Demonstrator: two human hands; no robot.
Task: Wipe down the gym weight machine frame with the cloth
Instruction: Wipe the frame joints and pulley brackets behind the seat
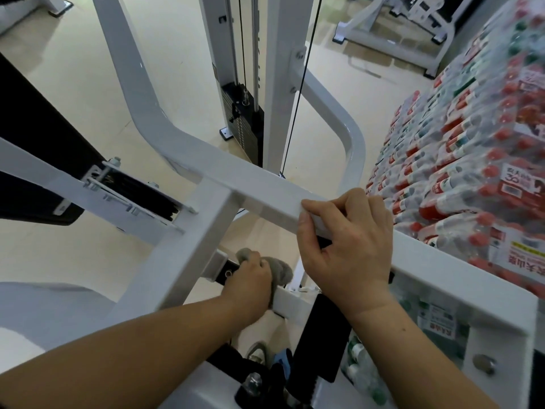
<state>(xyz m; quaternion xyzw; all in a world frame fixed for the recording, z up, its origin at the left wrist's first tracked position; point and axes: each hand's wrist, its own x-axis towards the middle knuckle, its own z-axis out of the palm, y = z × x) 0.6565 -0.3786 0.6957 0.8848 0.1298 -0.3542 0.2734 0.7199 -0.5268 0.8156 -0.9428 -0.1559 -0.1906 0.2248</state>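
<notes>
Wiping is under way, low down on the white painted steel weight machine frame [182, 261]. The left hand [250, 281] has the crumpled grey cloth [281, 271] bunched in its curled fingers [256, 262] and presses it against a short lower white bar [290, 302], right beside a black fitting with a small hole [228, 273]. Up top, the right hand [348, 246] braces. Its fingers wrap over the long white square beam [236, 175], thumb on the near face, a firm closed grip on the metal with nothing else in it. By my read this is the lower-member stage, with plenty of frame left to do: the long beam and the uprights by the black weight stack [244, 128]. The next move calls for dragging the cloth along that lower bar and round its sides, while the right hand steadies the body. Shrink-wrapped packs of red-capped bottles [472, 172] sit stacked close on the right.
</notes>
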